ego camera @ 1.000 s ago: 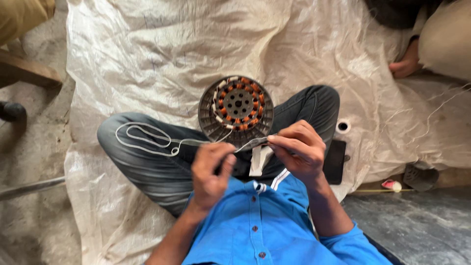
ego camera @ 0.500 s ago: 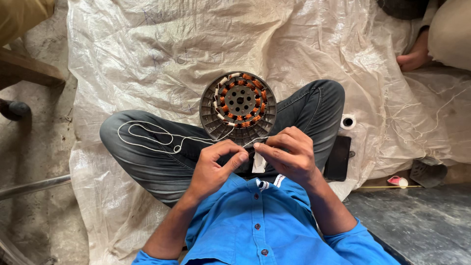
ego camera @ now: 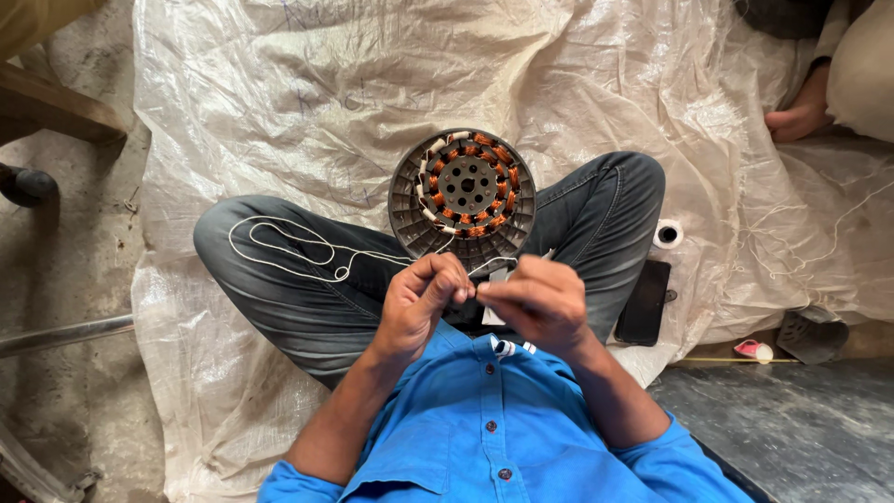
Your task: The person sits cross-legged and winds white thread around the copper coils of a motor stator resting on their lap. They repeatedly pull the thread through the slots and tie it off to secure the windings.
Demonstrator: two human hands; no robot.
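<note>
Hands closed in since a second ago: left hand (ego camera: 421, 300) and right hand (ego camera: 538, 300) now nearly touch, both pinching the white cord (ego camera: 307, 251). Cord loops out left of the left hand, over the thigh. Motor stator (ego camera: 462, 192) sits just beyond both hands.

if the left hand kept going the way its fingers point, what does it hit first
Most likely the right hand: the left hand points at it across a small gap, both pinching the white string. Depth is unclear.
</note>
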